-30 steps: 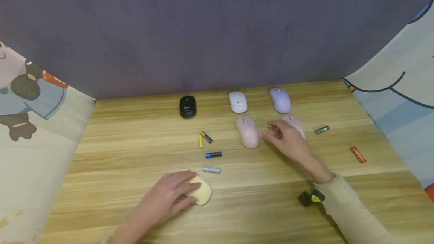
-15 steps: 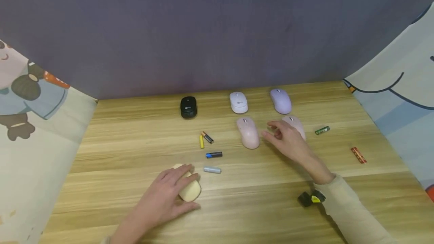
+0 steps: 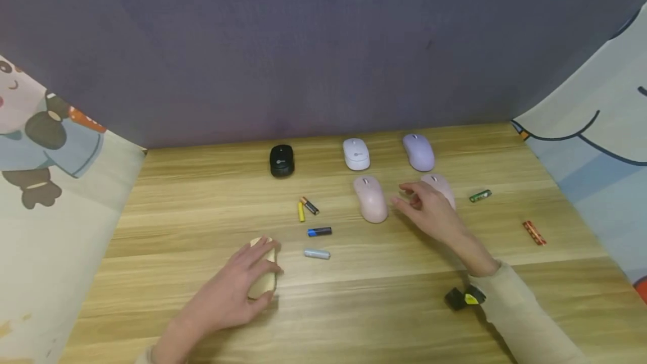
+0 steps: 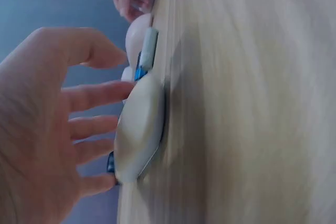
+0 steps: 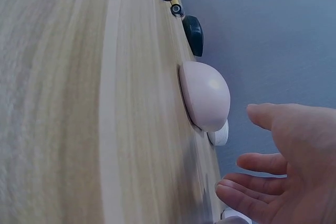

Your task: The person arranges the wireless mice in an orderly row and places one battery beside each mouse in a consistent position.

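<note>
My left hand [image 3: 229,291] lies over a cream-coloured computer mouse [image 3: 264,285] on the wooden table. In the left wrist view its fingers reach out straight along the far side of that mouse [image 4: 139,129], while the thumb stays apart from it. Part of the mouse is hidden under the fingers in the head view. My right hand [image 3: 432,212] holds nothing, its fingers loosely bent. It hovers between two pink mice: one [image 3: 371,200] stands just left of the fingertips, the other [image 3: 440,184] is partly covered by the hand.
A black mouse [image 3: 281,160], a white mouse [image 3: 356,154] and a lilac mouse [image 3: 419,152] line the back. Several batteries lie mid-table, including a grey one [image 3: 317,254] and a blue-black one [image 3: 319,232]. Further right lie a green battery [image 3: 480,195] and a red pair [image 3: 534,232].
My left hand has slid the cream mouse leftward across the table and turned it so it points more straight away from me. The right hand has stayed in place.
</note>
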Demonstrator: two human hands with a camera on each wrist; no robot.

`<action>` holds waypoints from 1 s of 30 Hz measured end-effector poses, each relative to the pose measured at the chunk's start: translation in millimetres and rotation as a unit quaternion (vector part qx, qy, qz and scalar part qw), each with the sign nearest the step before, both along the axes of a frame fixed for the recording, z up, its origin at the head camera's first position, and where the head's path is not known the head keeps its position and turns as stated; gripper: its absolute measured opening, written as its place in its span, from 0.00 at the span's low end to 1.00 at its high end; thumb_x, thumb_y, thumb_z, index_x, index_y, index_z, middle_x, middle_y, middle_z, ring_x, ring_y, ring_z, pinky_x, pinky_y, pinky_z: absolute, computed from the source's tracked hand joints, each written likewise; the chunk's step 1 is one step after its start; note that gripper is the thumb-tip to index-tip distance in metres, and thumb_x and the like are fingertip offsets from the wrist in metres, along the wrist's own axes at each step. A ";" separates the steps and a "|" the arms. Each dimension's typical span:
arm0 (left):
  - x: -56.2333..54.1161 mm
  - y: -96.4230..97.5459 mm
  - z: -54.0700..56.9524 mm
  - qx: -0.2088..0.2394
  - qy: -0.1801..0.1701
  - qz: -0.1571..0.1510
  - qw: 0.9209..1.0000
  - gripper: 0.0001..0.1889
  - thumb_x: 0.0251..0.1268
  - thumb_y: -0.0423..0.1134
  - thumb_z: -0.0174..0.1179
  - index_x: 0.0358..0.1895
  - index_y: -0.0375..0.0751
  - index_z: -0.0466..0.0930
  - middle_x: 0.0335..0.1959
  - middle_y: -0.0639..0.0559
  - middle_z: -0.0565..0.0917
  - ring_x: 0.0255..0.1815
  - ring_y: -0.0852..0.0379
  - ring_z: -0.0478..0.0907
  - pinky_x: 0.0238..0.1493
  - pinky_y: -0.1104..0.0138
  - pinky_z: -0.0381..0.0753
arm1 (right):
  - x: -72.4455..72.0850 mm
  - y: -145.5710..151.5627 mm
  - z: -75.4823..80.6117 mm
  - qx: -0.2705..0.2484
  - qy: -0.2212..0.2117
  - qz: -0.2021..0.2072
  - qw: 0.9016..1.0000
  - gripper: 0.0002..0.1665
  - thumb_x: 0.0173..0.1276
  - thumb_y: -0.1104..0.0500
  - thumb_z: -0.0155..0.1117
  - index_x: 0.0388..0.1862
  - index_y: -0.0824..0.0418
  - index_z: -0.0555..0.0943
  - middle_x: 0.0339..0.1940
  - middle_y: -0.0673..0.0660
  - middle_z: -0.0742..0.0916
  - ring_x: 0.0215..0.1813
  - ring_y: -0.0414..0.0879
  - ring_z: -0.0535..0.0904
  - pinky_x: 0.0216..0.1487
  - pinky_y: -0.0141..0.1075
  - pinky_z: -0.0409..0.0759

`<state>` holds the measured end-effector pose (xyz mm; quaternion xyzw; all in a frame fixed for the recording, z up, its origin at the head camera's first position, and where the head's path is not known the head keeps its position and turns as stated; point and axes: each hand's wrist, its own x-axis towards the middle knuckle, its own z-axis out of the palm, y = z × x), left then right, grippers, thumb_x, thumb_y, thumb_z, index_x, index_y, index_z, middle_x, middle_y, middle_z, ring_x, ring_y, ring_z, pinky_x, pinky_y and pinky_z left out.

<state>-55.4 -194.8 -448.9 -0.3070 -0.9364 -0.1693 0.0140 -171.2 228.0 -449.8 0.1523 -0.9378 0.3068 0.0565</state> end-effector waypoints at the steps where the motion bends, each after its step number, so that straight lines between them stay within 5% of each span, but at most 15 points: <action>1: 0.2 1.3 0.1 0.005 0.006 0.014 1.000 0.21 0.60 0.48 0.72 0.55 0.46 0.83 0.75 0.37 0.70 0.76 0.34 0.66 0.74 0.37 0.65 | 0.0 0.1 -0.1 0.000 0.000 0.000 1.000 0.28 0.74 0.51 0.68 0.62 0.71 0.80 0.49 0.67 0.87 0.43 0.56 0.84 0.46 0.51 0.86; 6: 2.6 12.3 2.0 0.009 0.022 0.114 0.993 0.33 0.59 0.55 0.74 0.63 0.39 0.79 0.74 0.34 0.71 0.72 0.33 0.70 0.69 0.36 0.72 | -0.1 0.2 0.1 0.001 0.006 0.002 1.000 0.27 0.74 0.51 0.68 0.61 0.70 0.80 0.50 0.67 0.87 0.43 0.55 0.84 0.46 0.50 0.85; 11: 5.6 22.7 3.0 0.004 -0.017 0.170 0.985 0.36 0.59 0.54 0.75 0.67 0.38 0.77 0.74 0.32 0.70 0.72 0.32 0.70 0.68 0.36 0.73 | 0.0 0.5 0.2 -0.002 0.007 0.002 1.000 0.27 0.74 0.51 0.68 0.61 0.70 0.80 0.49 0.67 0.87 0.42 0.55 0.84 0.46 0.50 0.86; 20: 0.9 22.6 -1.5 0.035 -0.049 0.212 0.975 0.35 0.59 0.42 0.73 0.70 0.36 0.74 0.77 0.30 0.64 0.72 0.27 0.68 0.62 0.38 0.79 | -0.5 2.6 -1.8 -0.004 -0.004 0.000 1.000 0.28 0.75 0.50 0.67 0.61 0.71 0.80 0.49 0.67 0.87 0.43 0.56 0.84 0.47 0.51 0.86; 30: -10.2 15.6 3.5 0.045 0.008 0.199 0.979 0.32 0.55 0.38 0.75 0.63 0.30 0.77 0.61 0.28 0.78 0.60 0.29 0.78 0.57 0.40 0.84 | -0.3 3.2 -2.6 -0.002 -0.003 -0.004 1.000 0.28 0.74 0.50 0.67 0.61 0.71 0.80 0.48 0.66 0.87 0.43 0.55 0.83 0.46 0.50 0.85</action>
